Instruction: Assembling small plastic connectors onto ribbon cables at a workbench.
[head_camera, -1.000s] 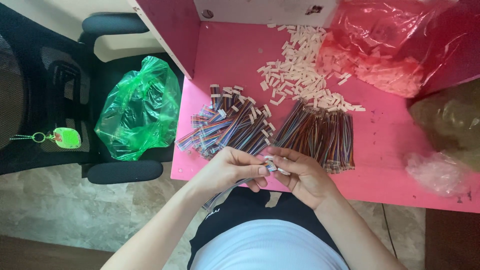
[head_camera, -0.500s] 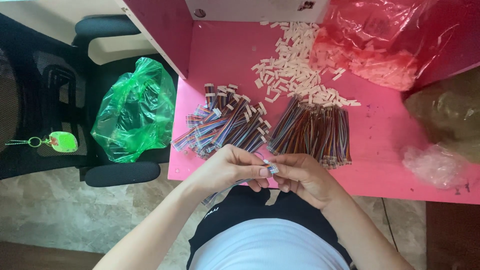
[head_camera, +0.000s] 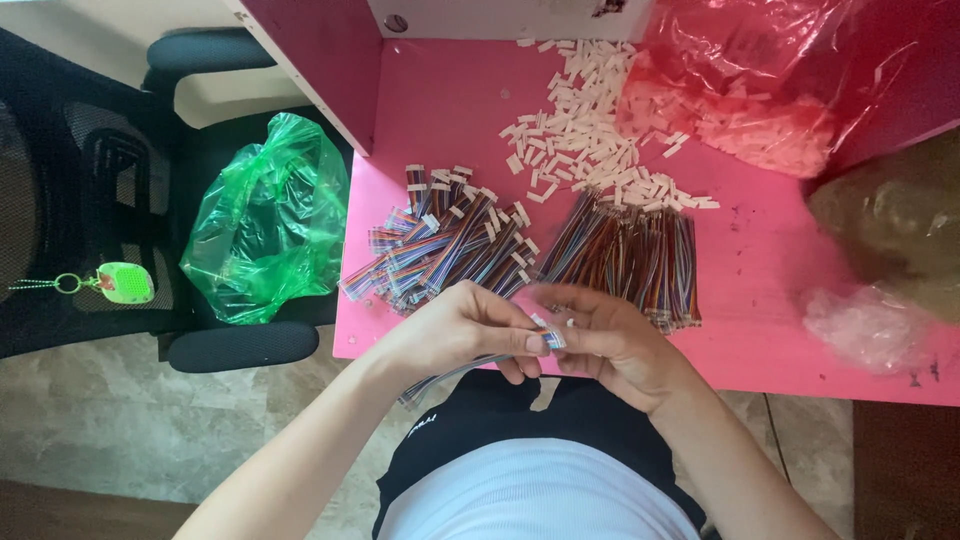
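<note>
My left hand (head_camera: 462, 330) pinches a flat multicoloured ribbon cable (head_camera: 455, 373) near its end; the cable trails down past the table's front edge. My right hand (head_camera: 603, 338) meets it, fingertips on a small white connector (head_camera: 556, 330) at the cable's tip. Just beyond the hands lie two heaps: ribbon cables with white connectors fitted (head_camera: 450, 245) on the left, and bare ribbon cables (head_camera: 630, 250) on the right. Loose white connectors (head_camera: 585, 150) are scattered farther back on the pink table (head_camera: 770, 330).
A red plastic bag of white connectors (head_camera: 760, 100) sits at the back right. Clear crumpled plastic (head_camera: 865, 325) and a brownish bag (head_camera: 890, 225) lie at the right edge. Left of the table stands a black chair (head_camera: 90, 200) holding a green plastic bag (head_camera: 265, 220) and a green keyring (head_camera: 120, 283).
Both hands stay together at the front edge, fingers shifting slightly on the cable end and connector. The view has drifted a little.
</note>
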